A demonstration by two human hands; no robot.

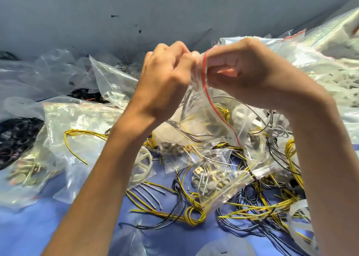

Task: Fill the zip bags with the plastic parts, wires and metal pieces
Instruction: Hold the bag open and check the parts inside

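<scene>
The zip bag (pixel 206 117) is clear, glossy, crinkled plastic. The wires (pixel 194 213) wear smooth yellow and dark sheathing. The metal pieces (pixel 208 180) gleam. The wheel (pixel 142 166) looks matt, translucent white plastic.

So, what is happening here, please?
A person holds up a clear zip bag, left hand and right hand each with a grip on its red-striped mouth. It already holds dark wires. Below, on the blue surface, lie loose yellow and black wires, white plastic wheels and small bags of metal pieces.

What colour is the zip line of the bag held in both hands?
Red zip line on a clear bag; the head view shows it.
</scene>
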